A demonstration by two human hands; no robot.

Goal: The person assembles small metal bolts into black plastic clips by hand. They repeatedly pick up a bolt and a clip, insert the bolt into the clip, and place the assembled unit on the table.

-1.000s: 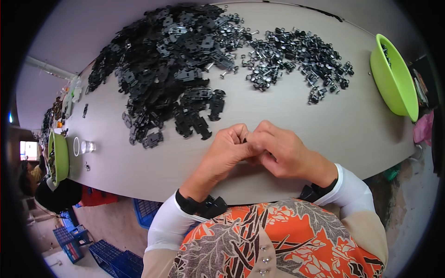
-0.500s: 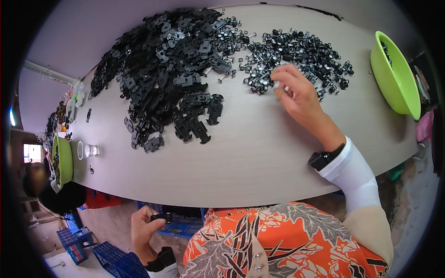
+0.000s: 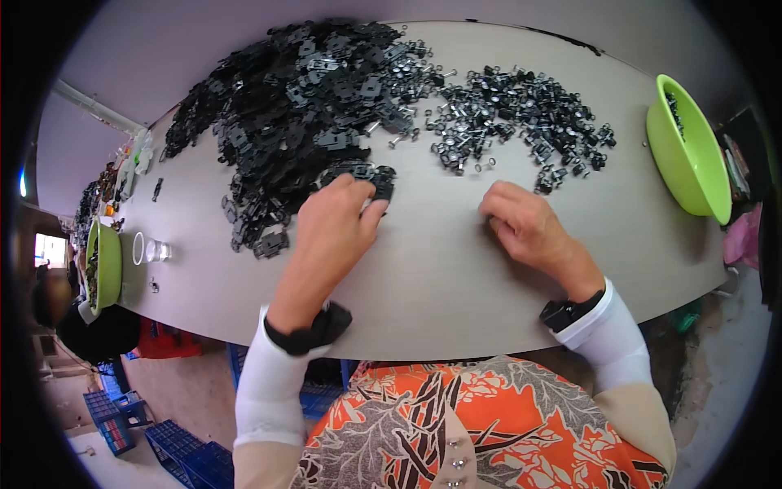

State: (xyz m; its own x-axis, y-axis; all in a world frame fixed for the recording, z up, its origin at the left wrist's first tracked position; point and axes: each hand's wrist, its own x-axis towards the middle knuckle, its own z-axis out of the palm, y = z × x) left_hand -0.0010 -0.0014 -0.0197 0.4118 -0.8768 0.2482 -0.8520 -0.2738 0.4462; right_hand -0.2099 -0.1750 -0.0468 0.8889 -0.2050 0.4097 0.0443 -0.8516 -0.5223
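My left hand (image 3: 336,224) bends over the near right edge of a large heap of black toy car chassis (image 3: 269,122). Its thumb and forefinger come up against a chassis (image 3: 384,181); the fingertips are partly hidden, so a firm grip cannot be made out. Over bare table just below the heap of small wheel-and-axle sets (image 3: 562,122), my right hand (image 3: 525,222) is closed, fingers curled inward. Whatever lies in those fingers is hidden. Loose wheels (image 3: 485,164) and silvery axles lie at the heap's near edge.
A green basin (image 3: 688,155) with dark parts stands at the far right, another green basin (image 3: 106,265) at the left edge. A clear plastic cup (image 3: 151,248) lies near the left one. Blue crates (image 3: 183,452) are below the table, and a person's dark head (image 3: 98,326) shows at left.
My left hand has come up from below the table edge to the chassis heap; the black piece it held no longer shows. My right hand has drawn back toward me from the wheel heap.
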